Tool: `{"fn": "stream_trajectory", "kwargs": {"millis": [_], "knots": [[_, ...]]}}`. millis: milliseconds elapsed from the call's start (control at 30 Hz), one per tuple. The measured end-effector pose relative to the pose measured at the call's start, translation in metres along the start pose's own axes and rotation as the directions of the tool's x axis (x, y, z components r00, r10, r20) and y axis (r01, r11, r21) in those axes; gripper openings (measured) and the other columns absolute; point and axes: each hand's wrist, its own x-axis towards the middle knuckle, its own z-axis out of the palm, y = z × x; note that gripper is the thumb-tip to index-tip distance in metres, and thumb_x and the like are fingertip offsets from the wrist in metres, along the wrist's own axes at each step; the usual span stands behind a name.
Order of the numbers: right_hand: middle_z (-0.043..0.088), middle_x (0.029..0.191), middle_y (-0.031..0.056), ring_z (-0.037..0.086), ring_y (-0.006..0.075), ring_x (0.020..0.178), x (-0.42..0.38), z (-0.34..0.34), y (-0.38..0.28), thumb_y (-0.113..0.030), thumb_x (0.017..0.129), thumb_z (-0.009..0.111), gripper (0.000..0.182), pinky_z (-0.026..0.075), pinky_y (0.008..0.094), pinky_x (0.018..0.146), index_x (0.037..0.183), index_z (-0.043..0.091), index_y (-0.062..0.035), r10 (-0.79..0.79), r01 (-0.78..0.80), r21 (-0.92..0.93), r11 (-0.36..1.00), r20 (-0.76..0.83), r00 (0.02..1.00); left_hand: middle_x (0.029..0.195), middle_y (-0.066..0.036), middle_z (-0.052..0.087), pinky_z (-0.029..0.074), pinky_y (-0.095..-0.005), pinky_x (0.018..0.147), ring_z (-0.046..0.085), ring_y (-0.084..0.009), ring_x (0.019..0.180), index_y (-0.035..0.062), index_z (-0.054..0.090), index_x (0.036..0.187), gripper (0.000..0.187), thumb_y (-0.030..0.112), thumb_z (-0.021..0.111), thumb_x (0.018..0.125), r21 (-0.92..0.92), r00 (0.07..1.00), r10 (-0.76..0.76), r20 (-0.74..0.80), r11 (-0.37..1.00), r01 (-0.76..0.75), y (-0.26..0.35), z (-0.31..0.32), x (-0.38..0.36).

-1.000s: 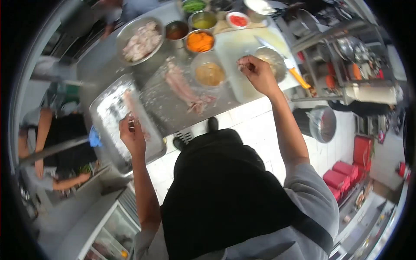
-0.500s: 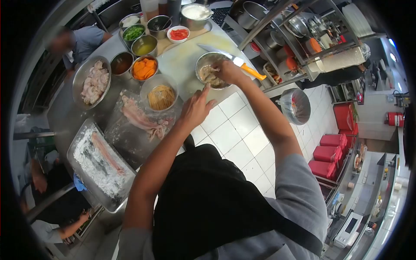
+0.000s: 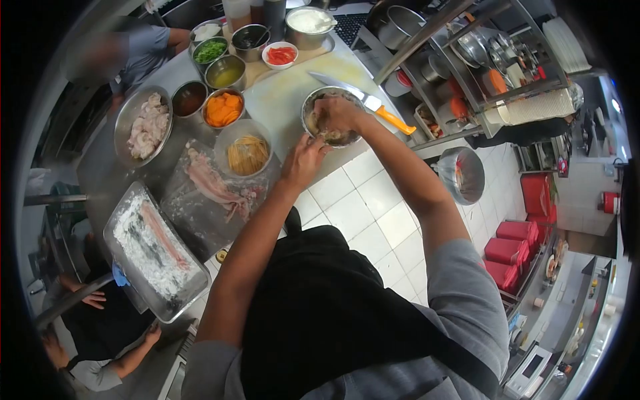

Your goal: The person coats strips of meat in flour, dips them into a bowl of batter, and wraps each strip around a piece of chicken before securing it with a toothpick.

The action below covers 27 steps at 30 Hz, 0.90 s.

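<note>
On the smooth steel desk (image 3: 97, 167), near edge toward the right, there's one thick pale cutting board (image 3: 277, 90). One rectangular metal tray (image 3: 200, 295) sits at the near left corner, with crumbly white powder and one long pinkish strip (image 3: 162, 233). One round steel bowl (image 3: 120, 137) of lumpy, wet-looking chunks is by the left edge. One smaller metal bowl (image 3: 305, 112) of mushy stuff is on the board, by the desk's near edge. Right grip (image 3: 339, 113) is down inside it; can't tell if it's clamped on anything. Left grip (image 3: 303, 160) is bunched at its near rim, can't tell if pinching. One clear bowl (image 3: 220, 143) of thin wooden sticks sits nearer the middle. One orange-handled knife (image 3: 395, 121) lies toward the right edge, then one little white bowl (image 3: 280, 66) of red strips, far side.
</note>
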Motion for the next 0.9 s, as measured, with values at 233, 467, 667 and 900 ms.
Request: {"fn": "stream_trajectory", "kwargs": {"millis": [233, 467, 667, 900], "knots": [[0.068, 0.098, 0.0165, 0.065, 0.0353, 0.095, -0.004, -0.016, -0.016, -0.017, 0.061, 0.077, 0.038, 0.05, 0.0421, 0.084, 0.095, 0.065, -0.0051, 0.068, -0.085, 0.159, 0.984, 0.107, 0.992, 0.096, -0.026, 0.059, 0.052, -0.0486, 0.071, 0.062, -0.0449, 0.084, 0.0004, 0.065, 0.114, 0.034, 0.026, 0.067, 0.091, 0.023, 0.998, -0.024, 0.05, 0.999, 0.023, 0.0, -0.003, 0.001], [0.069, 0.095, 0.0159, 0.065, 0.0344, 0.091, -0.005, -0.011, -0.011, -0.018, 0.065, 0.077, 0.034, 0.051, 0.0405, 0.081, 0.095, 0.066, -0.0051, -0.174, 0.175, -0.078, 0.981, 0.024, 0.985, 0.098, -0.024, 0.061, 0.054, -0.0484, 0.07, 0.065, -0.0431, 0.083, 0.001, 0.066, 0.109, 0.031, 0.026, 0.067, 0.091, 0.051, 1.0, 0.009, 0.014, 0.999, -0.01, -0.003, -0.001, 0.001], [0.07, 0.101, 0.0164, 0.067, 0.0351, 0.095, -0.024, -0.021, -0.019, -0.017, 0.071, 0.072, 0.034, 0.053, 0.0422, 0.085, 0.103, 0.069, -0.0068, 0.047, -0.04, 0.111, 0.993, -0.065, 0.997, 0.1, -0.024, 0.062, 0.055, -0.048, 0.07, 0.066, -0.0426, 0.084, 0.0041, 0.067, 0.11, 0.032, 0.03, 0.067, 0.091, 0.064, 1.0, -0.011, 0.008, 0.998, 0.01, -0.007, 0.004, -0.002], [0.071, 0.094, 0.0132, 0.067, 0.0328, 0.089, -0.009, -0.003, -0.024, -0.028, 0.069, 0.079, 0.037, 0.052, 0.0423, 0.079, 0.097, 0.07, -0.0074, -0.165, 0.165, -0.022, 0.986, -0.002, 0.986, 0.103, -0.025, 0.063, 0.056, -0.0492, 0.073, 0.067, -0.0423, 0.086, 0.0083, 0.066, 0.115, 0.035, 0.035, 0.064, 0.092, 0.104, 0.998, -0.04, 0.037, 0.994, 0.036, -0.015, 0.012, -0.003]]}}
